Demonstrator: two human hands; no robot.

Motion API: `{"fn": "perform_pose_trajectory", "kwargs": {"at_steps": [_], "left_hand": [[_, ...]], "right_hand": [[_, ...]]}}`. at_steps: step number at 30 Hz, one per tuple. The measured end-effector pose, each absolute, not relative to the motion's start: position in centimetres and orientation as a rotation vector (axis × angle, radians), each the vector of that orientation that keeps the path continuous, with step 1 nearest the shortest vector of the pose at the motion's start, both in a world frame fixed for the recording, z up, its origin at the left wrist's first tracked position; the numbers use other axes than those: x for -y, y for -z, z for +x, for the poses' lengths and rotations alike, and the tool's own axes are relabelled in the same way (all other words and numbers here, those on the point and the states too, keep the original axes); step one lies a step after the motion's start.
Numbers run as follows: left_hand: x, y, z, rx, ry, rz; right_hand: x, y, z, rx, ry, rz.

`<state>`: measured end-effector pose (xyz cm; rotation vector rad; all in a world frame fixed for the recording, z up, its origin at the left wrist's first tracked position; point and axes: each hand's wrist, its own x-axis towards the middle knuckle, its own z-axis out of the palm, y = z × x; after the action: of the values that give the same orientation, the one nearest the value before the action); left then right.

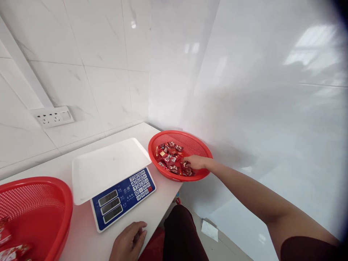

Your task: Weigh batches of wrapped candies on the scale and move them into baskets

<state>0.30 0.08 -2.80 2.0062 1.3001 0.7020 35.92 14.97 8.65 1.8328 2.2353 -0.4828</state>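
My right hand [196, 162] reaches into a round red mesh basket [199, 146] at the table's far end. Its fingers curl down onto the wrapped candies [170, 156], closed on one at the pile's right side, with the fingertips partly hidden. The candies have red and dark brown wrappers and gather in the left and front of that basket. Resting on the white table near its front edge, my left hand [129, 241] is loosely bent, thumb apart from the fingers, holding nothing. Just beyond it sits a digital scale [123, 197] with a bare white pan [108, 166].
A second red basket [63, 206] with a few red packets [13, 250] stands at the left. White walls [244, 90] border the table [84, 232] behind and right. A socket panel [53, 116] is on the tiled wall. Some white paper [209, 230] lies on the floor.
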Motion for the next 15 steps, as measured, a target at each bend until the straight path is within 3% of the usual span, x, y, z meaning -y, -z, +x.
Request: {"fn": "perform_pose_trajectory", "kwargs": {"at_steps": [7, 13, 15], "left_hand": [[0.1, 2.3, 0.3, -1.323, -0.678, 2.004], [0.2, 2.0, 0.3, -1.351, -0.676, 1.994], [0.2, 2.1, 0.3, -1.350, -0.672, 1.997]], "right_hand": [[-14.2, -10.3, 36.2, -2.342, 0.662, 2.004], [-14.1, -10.8, 35.6, -2.333, 1.197, 2.227], [-14.2, -10.8, 35.6, -2.297, 1.200, 2.248]]}}
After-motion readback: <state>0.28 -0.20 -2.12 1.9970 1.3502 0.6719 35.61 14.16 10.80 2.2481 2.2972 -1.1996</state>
